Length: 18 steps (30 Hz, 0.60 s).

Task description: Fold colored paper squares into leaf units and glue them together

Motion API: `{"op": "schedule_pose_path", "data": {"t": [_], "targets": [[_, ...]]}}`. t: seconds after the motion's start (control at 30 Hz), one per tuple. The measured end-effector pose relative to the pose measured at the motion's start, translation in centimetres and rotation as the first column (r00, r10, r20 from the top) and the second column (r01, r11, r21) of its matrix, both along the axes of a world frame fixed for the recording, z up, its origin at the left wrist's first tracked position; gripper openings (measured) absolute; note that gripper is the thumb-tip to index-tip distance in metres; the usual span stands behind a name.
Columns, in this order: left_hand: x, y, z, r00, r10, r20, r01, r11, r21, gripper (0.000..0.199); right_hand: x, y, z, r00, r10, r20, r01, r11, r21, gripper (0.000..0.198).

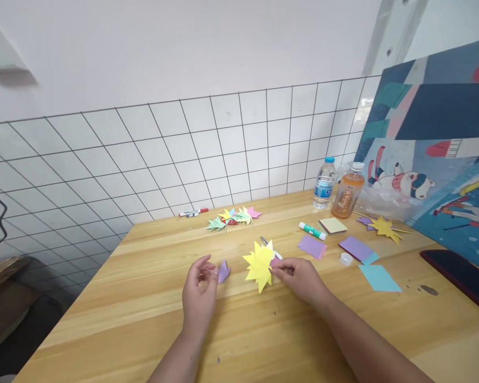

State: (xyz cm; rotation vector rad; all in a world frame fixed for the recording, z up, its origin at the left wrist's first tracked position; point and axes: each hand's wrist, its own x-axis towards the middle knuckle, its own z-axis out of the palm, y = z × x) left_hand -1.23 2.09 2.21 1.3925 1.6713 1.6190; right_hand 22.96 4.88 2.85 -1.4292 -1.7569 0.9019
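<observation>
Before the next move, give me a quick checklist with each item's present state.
1. Yellow paper star pinched by the right hand: ok.
2. Purple folded paper gripped by the left hand: cannot tell; it sits at the fingertips, but the grip is unclear.
3. Glue stick in hand: not ok; it lies on the table.
4. Water bottle upright and capped: ok.
5. Orange drink bottle upright and capped: ok.

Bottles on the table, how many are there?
2: a clear bottle near the wall, and an orange bottle just right of it. More could be hidden behind them.
</observation>
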Motion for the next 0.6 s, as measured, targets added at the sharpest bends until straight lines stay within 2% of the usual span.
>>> {"op": "schedule_pose_path", "data": {"t": [0.1,0.3,0.4,0.5,0.6], "targets": [[-1.4,1.1,-0.9,0.987,0.123,-0.104,-0.127,0.991,-0.039,0.031,0.1,1.1,1.6,0.997,0.004,-0.074,-0.006,1.0,-0.028,0.026],[-1.5,2.9,-2.6,0.997,0.067,0.037,-0.062,0.99,-0.131,0.031,-1.2,6.6,5.0,0.993,-0.119,-0.024,0.12,0.993,0.021,0.024],[-1.2,2.9,-2.5,0.996,0.04,0.079,-0.028,0.989,-0.144,0.031,-2.0,10.7,5.2,0.973,-0.23,0.015,0.23,0.973,0.014,0.027],[-1.1,2.8,-2.5,0.996,0.027,0.081,-0.014,0.987,-0.158,0.029,-2.7,14.5,4.5,0.957,-0.281,0.07,0.282,0.959,-0.001,0.028],[-1.1,2.8,-2.7,0.995,0.016,0.1,0.0,0.988,-0.157,0.029,-3.5,15.9,3.7,0.951,-0.273,0.144,0.281,0.959,-0.037,0.03]]}}
